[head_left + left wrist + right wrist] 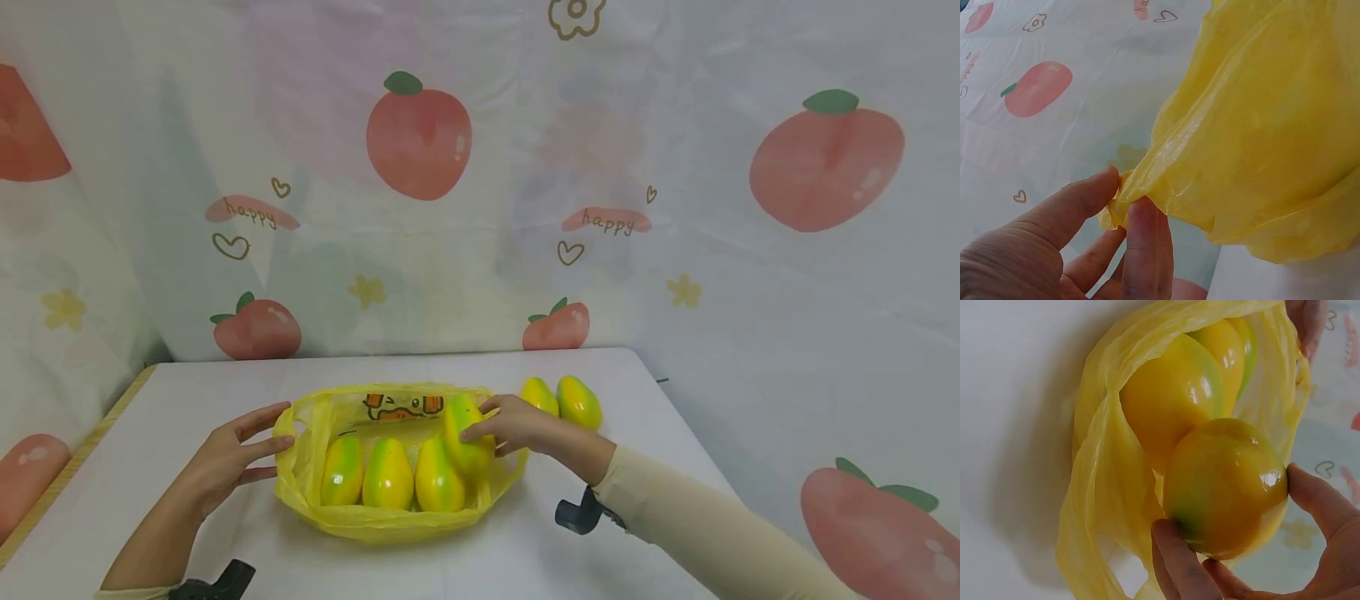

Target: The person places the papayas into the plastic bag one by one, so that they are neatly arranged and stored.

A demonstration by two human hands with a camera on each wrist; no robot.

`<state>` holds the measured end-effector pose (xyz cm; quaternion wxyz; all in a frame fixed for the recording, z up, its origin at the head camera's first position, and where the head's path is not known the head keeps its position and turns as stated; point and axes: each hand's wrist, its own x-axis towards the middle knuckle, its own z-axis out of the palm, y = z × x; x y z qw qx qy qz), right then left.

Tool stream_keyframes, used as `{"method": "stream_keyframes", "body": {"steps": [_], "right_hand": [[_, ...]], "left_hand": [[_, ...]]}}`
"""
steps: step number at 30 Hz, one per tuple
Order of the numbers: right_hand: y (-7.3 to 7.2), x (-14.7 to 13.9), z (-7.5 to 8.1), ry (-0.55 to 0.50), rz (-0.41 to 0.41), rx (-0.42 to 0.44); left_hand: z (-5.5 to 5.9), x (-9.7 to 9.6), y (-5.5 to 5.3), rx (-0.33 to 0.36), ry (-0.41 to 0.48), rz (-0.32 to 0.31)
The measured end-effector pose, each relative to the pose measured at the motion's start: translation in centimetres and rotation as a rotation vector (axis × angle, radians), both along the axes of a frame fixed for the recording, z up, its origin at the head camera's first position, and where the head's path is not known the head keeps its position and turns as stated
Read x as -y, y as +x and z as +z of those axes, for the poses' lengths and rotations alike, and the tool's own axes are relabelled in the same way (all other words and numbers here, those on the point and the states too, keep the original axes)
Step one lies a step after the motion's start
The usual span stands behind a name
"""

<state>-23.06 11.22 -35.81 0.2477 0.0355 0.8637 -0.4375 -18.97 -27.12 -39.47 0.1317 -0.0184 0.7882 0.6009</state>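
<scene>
a mango held at the mouth of a yellow bag
the right hand pinches it between thumb and fingers near three mangoes inside; the left hand pinches the bag's left edge. two more mangoes lie on the table.

"happy" lettering, printed twice, on the patterned backdrop

A: Bag?
B: Yellow, orange-and-black cartoon face.
A: Mangoes?
B: Yellow with green patches.
A: Backdrop?
B: Pale, red fruit, gold hearts, yellow flowers.
A: Table, sleeve?
B: White, beige.
</scene>
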Motion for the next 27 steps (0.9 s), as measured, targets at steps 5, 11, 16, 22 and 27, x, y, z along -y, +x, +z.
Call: {"method": "stream_keyframes", "body": {"steps": [5,11,16,22,27], "right_hand": [[0.1,0.1,-0.3,-0.001,0.005,-0.012],[0.0,-0.1,-0.7,-0.006,0.002,-0.018],[0.0,-0.2,-0.7,-0.014,-0.012,0.008],[0.0,-0.6,-0.7,-0.001,-0.021,0.023],[-0.3,-1.0,-1.1,-0.004,-0.023,0.035]], "left_hand": [[-0.2,0.1,-0.1,0.006,-0.004,0.004],[-0.2,0.1,0.0,0.009,-0.004,0.008],[-0.1,0.0,0.0,0.009,-0.002,0.010],[-0.1,0.0,0.1,0.007,0.000,0.009],[-0.1,0.0,0.0,0.006,-0.001,0.005]]}}
